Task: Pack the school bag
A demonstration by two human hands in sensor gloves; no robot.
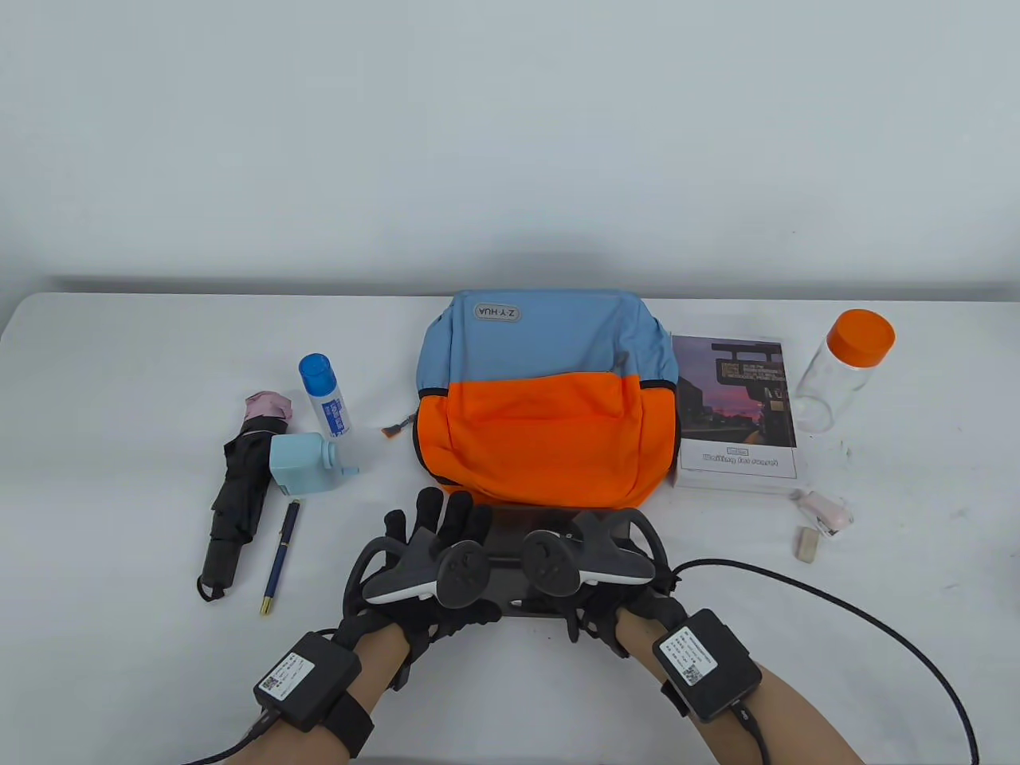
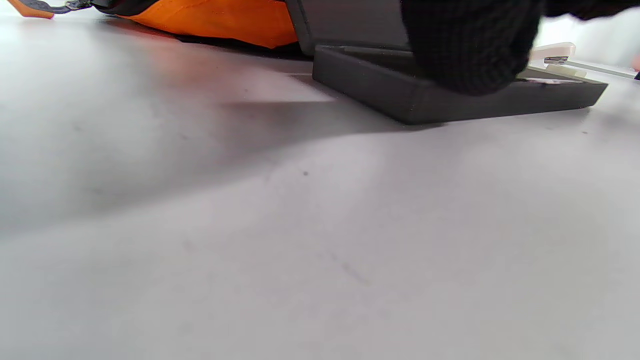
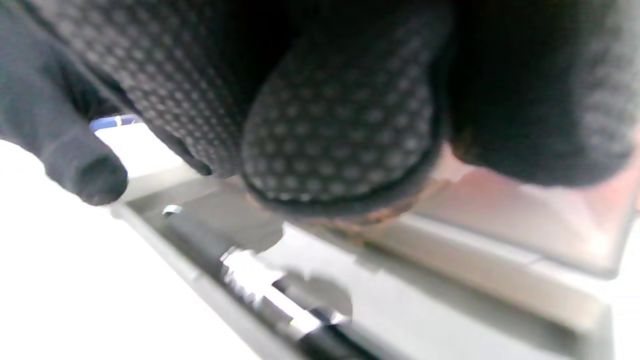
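On the table (image 1: 119,382), going from the left: a folded black umbrella (image 1: 235,494) with a pink tip lies lengthwise, and a blue pen (image 1: 281,556) lies just right of it. Between them at the far end sits a pale blue bottle (image 1: 303,464), with a white tube (image 1: 324,394) with a blue cap beyond it.

In the middle, the bag (image 1: 546,398), blue at the far half and orange at the near half, lies flat. Just near of it is a dark open case (image 2: 450,97), its lid raised toward the bag; the right wrist view shows a pen (image 3: 250,280) lying in its tray.

The left hand (image 1: 426,558) rests over the case's left end, fingers stretched out toward the bag; one gloved fingertip (image 2: 470,55) presses on the tray's rim. The right hand (image 1: 613,570) covers the case's right end. Its fingers (image 3: 340,145) curl down over the tray, but whether they grip anything I cannot tell.

Right of the bag lies a book (image 1: 737,414) with a dusk photo cover. Beyond it to the right a clear jar (image 1: 845,366) with an orange lid lies tilted. Near of the book sit a small pink stapler (image 1: 825,512) and an eraser (image 1: 807,546).
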